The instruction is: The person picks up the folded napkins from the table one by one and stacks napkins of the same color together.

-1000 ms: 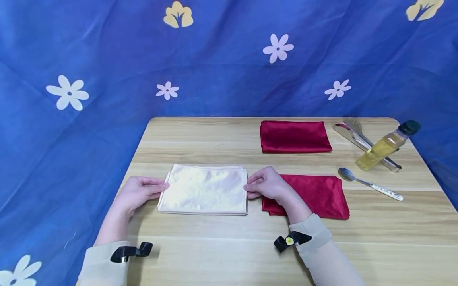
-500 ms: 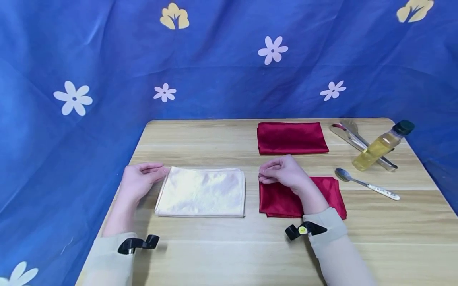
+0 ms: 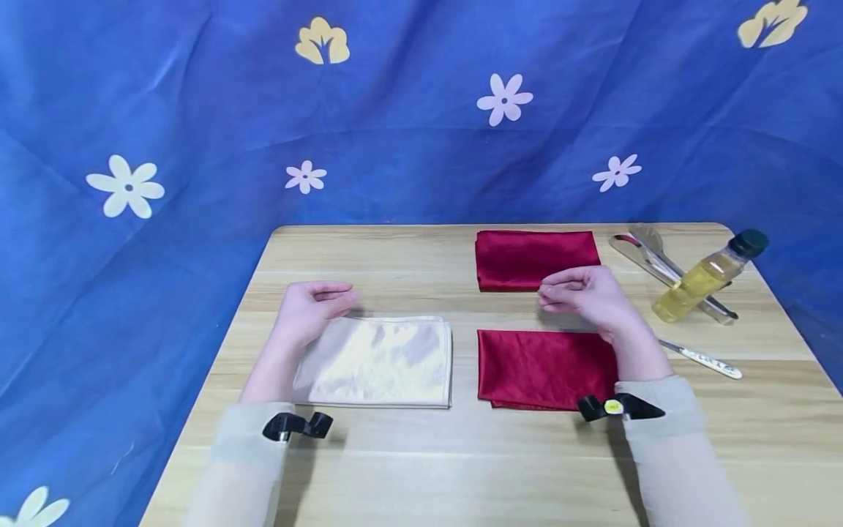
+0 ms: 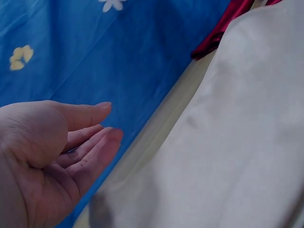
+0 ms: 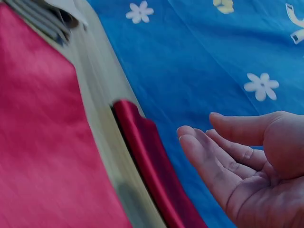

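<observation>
A folded white satin cloth (image 3: pixel 388 362) lies flat at the middle left of the table. My left hand (image 3: pixel 312 311) hovers over its far left corner, and the left wrist view shows the thumb and fingers apart with nothing between them. To the right lies a folded red satin cloth (image 3: pixel 543 366); a second folded red cloth (image 3: pixel 527 258) rests behind it near the back edge. My right hand (image 3: pixel 586 296) is held between the two red cloths, overlapping the far one's near right corner in the head view. Its fingers (image 5: pixel 209 161) are loosely bent and hold nothing.
At the right, a bottle of yellow liquid (image 3: pixel 698 285) with a dark green cap stands by metal tongs (image 3: pixel 648 256). A spoon's patterned handle (image 3: pixel 711 362) shows beyond my right forearm, its bowl hidden. A blue flowered curtain (image 3: pixel 408 146) hangs behind the wooden table (image 3: pixel 395 468).
Both hands have let go of the white cloth's side edges. The left has moved right and away over its far corner; the right has moved right past the near red cloth. The cloths stay in place.
</observation>
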The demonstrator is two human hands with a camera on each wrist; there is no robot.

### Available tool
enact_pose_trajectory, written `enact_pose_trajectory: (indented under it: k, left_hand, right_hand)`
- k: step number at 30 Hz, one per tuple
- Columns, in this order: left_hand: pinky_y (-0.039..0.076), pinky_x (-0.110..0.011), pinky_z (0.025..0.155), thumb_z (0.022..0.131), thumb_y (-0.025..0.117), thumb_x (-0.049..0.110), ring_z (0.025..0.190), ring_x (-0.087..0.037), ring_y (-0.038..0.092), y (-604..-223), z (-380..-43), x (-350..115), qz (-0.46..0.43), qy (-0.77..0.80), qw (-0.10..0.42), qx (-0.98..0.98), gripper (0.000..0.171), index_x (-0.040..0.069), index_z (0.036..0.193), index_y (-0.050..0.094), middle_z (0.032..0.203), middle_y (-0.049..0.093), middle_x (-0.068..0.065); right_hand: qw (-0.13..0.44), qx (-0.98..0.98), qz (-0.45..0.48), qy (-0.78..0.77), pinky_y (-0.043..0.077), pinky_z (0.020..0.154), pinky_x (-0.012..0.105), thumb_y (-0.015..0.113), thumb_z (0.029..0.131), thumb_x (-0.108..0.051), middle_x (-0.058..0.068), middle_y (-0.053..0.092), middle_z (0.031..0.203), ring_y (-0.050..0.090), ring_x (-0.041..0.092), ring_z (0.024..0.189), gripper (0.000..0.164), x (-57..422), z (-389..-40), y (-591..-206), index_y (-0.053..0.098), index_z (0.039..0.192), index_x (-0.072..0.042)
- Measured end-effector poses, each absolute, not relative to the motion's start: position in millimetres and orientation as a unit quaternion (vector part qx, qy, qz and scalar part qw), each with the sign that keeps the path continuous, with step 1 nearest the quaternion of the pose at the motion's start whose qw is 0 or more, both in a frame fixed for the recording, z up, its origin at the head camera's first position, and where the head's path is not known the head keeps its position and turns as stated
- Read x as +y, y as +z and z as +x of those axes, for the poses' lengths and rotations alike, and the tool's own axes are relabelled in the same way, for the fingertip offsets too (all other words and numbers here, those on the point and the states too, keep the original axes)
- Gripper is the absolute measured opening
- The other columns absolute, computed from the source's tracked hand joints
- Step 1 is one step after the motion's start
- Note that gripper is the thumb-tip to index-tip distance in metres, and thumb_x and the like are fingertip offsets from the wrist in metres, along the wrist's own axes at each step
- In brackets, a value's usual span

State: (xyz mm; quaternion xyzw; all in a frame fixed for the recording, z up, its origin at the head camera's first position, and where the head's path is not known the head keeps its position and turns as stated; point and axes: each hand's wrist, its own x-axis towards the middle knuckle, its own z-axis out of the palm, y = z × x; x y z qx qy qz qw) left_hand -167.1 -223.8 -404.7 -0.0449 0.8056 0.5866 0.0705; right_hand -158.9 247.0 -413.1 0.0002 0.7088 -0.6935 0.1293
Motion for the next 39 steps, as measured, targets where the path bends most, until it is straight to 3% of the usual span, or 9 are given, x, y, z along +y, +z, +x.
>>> enact_pose_trajectory:
  k: [10, 17, 21, 26, 34, 39]
  left_hand:
    - [0.06, -0.035, 0.095, 0.099, 0.078, 0.012, 0.117, -0.04, 0.069, -408.7, -190.4, -175.3, -0.024, 0.617, 0.123, 0.777, 0.047, -0.014, 0.134, 0.063, 0.123, 0.072, -0.026]
    - [0.061, -0.037, 0.093, 0.097, 0.08, 0.013, 0.115, -0.041, 0.07, -416.5, -208.7, -146.0, -0.012, 0.618, 0.14, 0.773, 0.046, -0.013, 0.131, 0.065, 0.12, 0.073, -0.025]
    - [0.061, -0.04, 0.094, 0.096, 0.081, 0.015, 0.11, -0.038, 0.073, -422.5, -218.5, -131.4, -0.015, 0.613, 0.15, 0.776, 0.044, -0.011, 0.129, 0.068, 0.116, 0.075, -0.024]
    - [0.062, -0.04, 0.092, 0.096, 0.082, 0.017, 0.105, -0.036, 0.075, -432.2, -228.5, -114.8, -0.023, 0.613, 0.161, 0.774, 0.042, -0.01, 0.126, 0.069, 0.113, 0.075, -0.025]
    - [0.063, -0.036, 0.088, 0.096, 0.082, 0.021, 0.101, -0.031, 0.076, -441.6, -241.0, -88.5, -0.016, 0.599, 0.159, 0.785, 0.037, -0.005, 0.121, 0.074, 0.11, 0.077, -0.019]
    - [0.064, -0.034, 0.084, 0.096, 0.082, 0.019, 0.097, -0.029, 0.077, -448.6, -249.0, -70.7, -0.013, 0.601, 0.155, 0.784, 0.032, -0.005, 0.116, 0.075, 0.106, 0.078, -0.018]
  right_hand:
    - [0.099, 0.747, 0.016, -0.658, 0.062, 0.088, 0.034, 0.069, 0.102, -0.001, -0.003, 0.079, 0.099, 0.078, 0.018, 0.093, 0.031, 299.2, -164.6, -402.9, 0.061, 0.128, 0.014]
    - [0.066, 0.785, 0.037, -0.615, 0.062, 0.085, 0.029, 0.069, 0.103, -0.005, -0.01, 0.077, 0.096, 0.077, 0.012, 0.09, 0.034, 324.7, -171.9, -407.4, 0.061, 0.131, 0.014]
    - [0.044, 0.829, 0.043, -0.556, 0.062, 0.079, 0.023, 0.071, 0.103, -0.01, -0.001, 0.078, 0.098, 0.075, 0.006, 0.084, 0.041, 332.1, -177.7, -414.2, 0.061, 0.132, 0.016]
    - [0.035, 0.865, 0.051, -0.497, 0.061, 0.073, 0.022, 0.072, 0.103, -0.015, 0.015, 0.076, 0.106, 0.073, 0.007, 0.081, 0.038, 337.4, -186.3, -421.1, 0.066, 0.129, 0.012]
    - [0.042, 0.879, 0.053, -0.471, 0.059, 0.07, 0.021, 0.071, 0.103, -0.015, 0.012, 0.076, 0.103, 0.068, 0.003, 0.079, 0.04, 346.3, -200.4, -431.4, 0.065, 0.13, 0.014]
    - [0.042, 0.885, 0.049, -0.461, 0.057, 0.066, 0.02, 0.072, 0.102, -0.013, 0.011, 0.076, 0.097, 0.069, 0.007, 0.076, 0.039, 347.1, -209.7, -438.1, 0.066, 0.127, 0.015]
